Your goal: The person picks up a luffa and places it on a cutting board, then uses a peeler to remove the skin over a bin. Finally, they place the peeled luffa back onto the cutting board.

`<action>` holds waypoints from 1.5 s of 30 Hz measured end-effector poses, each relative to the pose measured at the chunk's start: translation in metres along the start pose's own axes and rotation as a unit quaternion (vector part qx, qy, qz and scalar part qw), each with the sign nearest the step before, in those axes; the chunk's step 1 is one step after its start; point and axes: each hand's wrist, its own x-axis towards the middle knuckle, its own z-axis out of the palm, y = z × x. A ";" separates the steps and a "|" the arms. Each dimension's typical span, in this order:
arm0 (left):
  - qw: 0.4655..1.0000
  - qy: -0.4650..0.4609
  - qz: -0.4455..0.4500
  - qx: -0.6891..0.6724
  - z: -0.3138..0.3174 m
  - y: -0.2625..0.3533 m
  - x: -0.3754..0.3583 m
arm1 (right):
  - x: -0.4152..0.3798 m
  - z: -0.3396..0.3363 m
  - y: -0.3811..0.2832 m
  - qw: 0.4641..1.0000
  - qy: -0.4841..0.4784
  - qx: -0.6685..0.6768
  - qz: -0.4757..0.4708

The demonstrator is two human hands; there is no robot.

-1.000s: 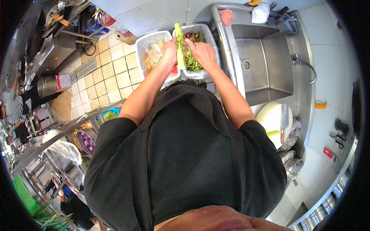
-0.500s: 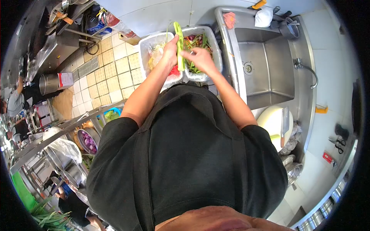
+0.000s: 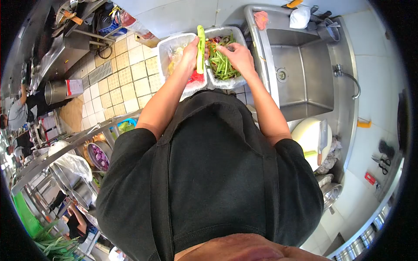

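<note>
My left hand (image 3: 190,54) is wrapped round a long, pale green vegetable stem (image 3: 200,48), held upright in view over the gap between two white lined bins. My right hand (image 3: 240,58) hovers over the right bin (image 3: 228,84), thumb and fingertips drawn together near the stem. Whatever sits between those fingertips is too small to make out. Green strips of peel (image 3: 221,66) lie heaped in the right bin. Inside the left bin (image 3: 162,48) are pale scraps and something red (image 3: 197,78).
To the right stands a steel sink (image 3: 300,78) with a curved tap (image 3: 355,89). A cleaver (image 3: 323,139) lies on a round white cutting board (image 3: 305,135). On the left, a rack holds a bowl of purple pieces (image 3: 99,156). Other people work at the far left.
My right hand has moved right, off the stem, and its blur is gone. The stem and left hand have shifted slightly. More green peel now shows in the right bin.
</note>
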 end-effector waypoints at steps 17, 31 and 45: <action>0.997 0.032 0.011 -0.076 0.004 0.000 0.005 | -0.058 0.012 -0.028 0.990 -0.054 -0.095 -0.091; 0.998 -0.001 0.022 0.061 0.018 -0.004 -0.030 | 0.052 0.017 0.004 0.991 -0.022 -0.129 0.034; 0.998 0.049 0.035 0.020 0.030 0.007 -0.055 | 0.009 0.026 -0.027 0.986 -0.032 -0.160 -0.043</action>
